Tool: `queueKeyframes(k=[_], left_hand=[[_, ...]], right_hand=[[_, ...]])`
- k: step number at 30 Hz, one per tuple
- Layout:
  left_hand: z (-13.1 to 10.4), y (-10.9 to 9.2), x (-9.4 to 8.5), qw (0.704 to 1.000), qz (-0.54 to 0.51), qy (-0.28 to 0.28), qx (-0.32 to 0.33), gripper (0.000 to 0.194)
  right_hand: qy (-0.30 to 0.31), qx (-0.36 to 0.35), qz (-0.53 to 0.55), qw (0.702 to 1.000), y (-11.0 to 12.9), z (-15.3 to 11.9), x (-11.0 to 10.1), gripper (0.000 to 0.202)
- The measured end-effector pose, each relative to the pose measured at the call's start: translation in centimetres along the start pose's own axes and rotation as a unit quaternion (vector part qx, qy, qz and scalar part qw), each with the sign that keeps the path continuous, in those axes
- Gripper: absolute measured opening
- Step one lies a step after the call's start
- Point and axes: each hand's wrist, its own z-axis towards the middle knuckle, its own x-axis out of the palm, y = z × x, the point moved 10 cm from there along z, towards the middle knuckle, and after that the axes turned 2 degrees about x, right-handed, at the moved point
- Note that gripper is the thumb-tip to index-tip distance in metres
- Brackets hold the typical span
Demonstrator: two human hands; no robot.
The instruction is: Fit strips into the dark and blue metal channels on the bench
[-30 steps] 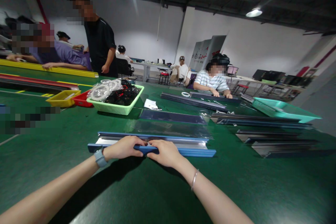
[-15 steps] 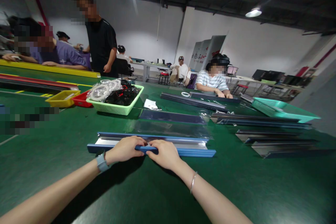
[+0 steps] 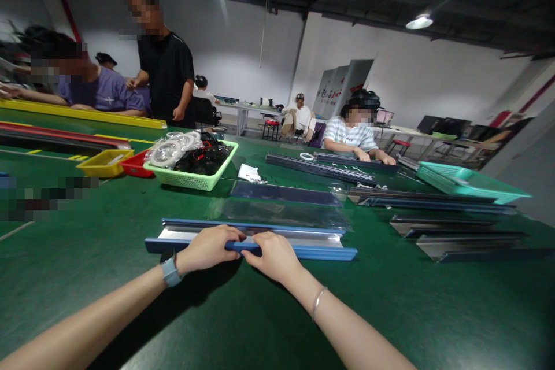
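Note:
A long blue channel profile (image 3: 321, 252) with a pale inner face lies crosswise on the green table. Both hands grip its near wall close to the middle, thumbs on the outer side and fingers curled over into the channel. My left hand (image 3: 211, 248), with a watch on its wrist, is closed on the wall just left of centre. Right beside it my right hand (image 3: 274, 255), below which a bracelet shows, is closed on the same wall. The fingertips inside the channel are partly hidden. Just behind the profile lies a clear plastic sheet (image 3: 281, 214), then a dark flat strip (image 3: 286, 193).
A light green basket (image 3: 195, 179) holds bagged white rings and black parts. Yellow (image 3: 104, 163) and red (image 3: 136, 163) trays stand left of it. Dark profiles (image 3: 433, 199) and a turquoise basket (image 3: 470, 182) lie at right. Co-workers sit and stand across the table.
My right hand's fingers have shifted slightly right, and my left hand has moved a touch right along the wall. The profile stays in place. A seated co-worker's hands at right have spread apart.

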Motion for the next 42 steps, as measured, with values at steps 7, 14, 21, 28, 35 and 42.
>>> queueKeyframes(k=[7,14,21,28,35,42], left_hand=[[-0.3,-0.2,0.0,1.0,0.002,-0.009,0.002,0.039],[-0.1,0.3,0.4,1.0,-0.018,0.006,0.0,0.037],[-0.2,1.4,0.1,0.999,-0.033,0.019,-0.02,0.039],[-0.1,0.7,-0.4,0.999,-0.028,0.032,0.011,0.032],[-0.2,1.0,-0.5,0.998,-0.034,0.046,0.023,0.028],[-0.7,0.5,-0.8,0.999,-0.001,0.015,0.043,0.031]], right_hand=[[0.021,-0.027,0.007,0.999,0.4,0.1,-0.6,0.035],[0.011,-0.023,-0.083,0.996,0.5,0.0,-1.1,0.04],[0.005,-0.037,-0.062,0.997,-0.1,0.0,-0.6,0.041],[-0.007,-0.055,-0.06,0.997,0.0,-0.2,-0.3,0.041],[0.0,-0.046,-0.049,0.998,0.5,0.0,0.0,0.037],[-0.005,-0.032,-0.054,0.998,0.4,0.0,0.1,0.036]])
